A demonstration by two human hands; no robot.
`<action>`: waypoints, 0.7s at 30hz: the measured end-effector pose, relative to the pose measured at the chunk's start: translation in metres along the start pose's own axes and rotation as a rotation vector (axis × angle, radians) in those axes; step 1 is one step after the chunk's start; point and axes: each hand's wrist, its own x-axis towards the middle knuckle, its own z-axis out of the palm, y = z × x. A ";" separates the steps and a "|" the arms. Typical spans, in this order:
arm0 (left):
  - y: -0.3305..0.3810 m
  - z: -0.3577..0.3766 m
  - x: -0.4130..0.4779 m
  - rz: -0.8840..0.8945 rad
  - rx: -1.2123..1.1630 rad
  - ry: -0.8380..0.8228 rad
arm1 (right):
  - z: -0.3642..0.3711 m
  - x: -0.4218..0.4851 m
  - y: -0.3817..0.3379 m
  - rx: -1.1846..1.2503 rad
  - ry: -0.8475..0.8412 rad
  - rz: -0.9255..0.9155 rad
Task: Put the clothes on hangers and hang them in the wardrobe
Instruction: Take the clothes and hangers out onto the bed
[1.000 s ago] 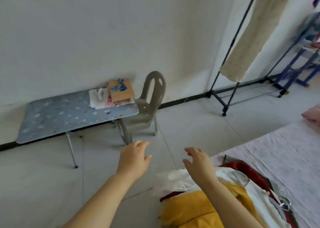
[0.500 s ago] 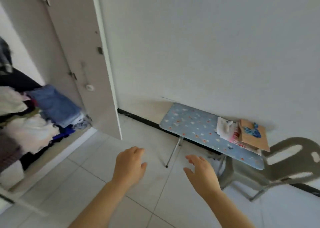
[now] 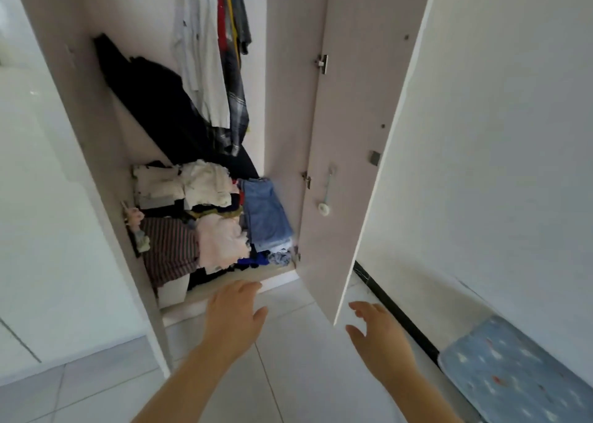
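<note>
Head view, inspected remotely: I found the tall pale laminate wardrobe [image 3: 285, 101] at frame centre, its right-hand door [image 3: 349, 118] swung open toward the lower right. The left hand [image 3: 236, 313] hovered with fingers loose and spread, holding nothing, just in front of the wardrobe's bottom ledge. The right hand [image 3: 378, 339] was likewise slack and empty, just beside the door's lower corner.

Several hanging shirts [image 3: 205, 53] occupied top centre, and a long black garment [image 3: 154, 101] slumped diagonally below them. A loose heap of white, pink and striped clothes [image 3: 211, 239] filled the bottom compartment, with a blue folded stack [image 3: 266, 217] tilting toward the door side. I saw no free hanger.

Risks, in my judgement:
- Pulling one item from the heap could drag its neighbours onto the white tiled floor [image 3: 305, 374].
- The tilting blue stack could slide out.
- The right hand could knock the door edge.
</note>
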 end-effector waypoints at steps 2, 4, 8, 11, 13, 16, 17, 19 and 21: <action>-0.006 -0.008 0.023 -0.073 0.009 0.025 | -0.004 0.041 -0.005 -0.030 -0.019 -0.068; -0.010 -0.015 0.044 -0.124 0.034 0.058 | -0.007 0.079 -0.013 -0.059 -0.041 -0.150; -0.021 -0.027 0.082 -0.214 0.019 0.111 | -0.005 0.153 -0.035 -0.092 -0.086 -0.269; -0.040 -0.030 0.108 -0.282 0.017 0.115 | 0.005 0.199 -0.058 -0.081 -0.114 -0.339; -0.056 -0.031 0.131 -0.320 0.029 0.129 | 0.013 0.231 -0.076 -0.078 -0.119 -0.389; -0.083 -0.034 0.172 -0.340 0.074 0.149 | 0.026 0.282 -0.103 -0.082 -0.114 -0.439; -0.093 -0.036 0.188 -0.338 0.089 0.153 | 0.030 0.300 -0.112 -0.086 -0.109 -0.447; -0.113 -0.040 0.221 -0.328 0.107 0.161 | 0.039 0.336 -0.134 -0.113 -0.103 -0.473; -0.135 -0.048 0.256 -0.317 0.100 0.188 | 0.044 0.372 -0.159 -0.139 -0.105 -0.505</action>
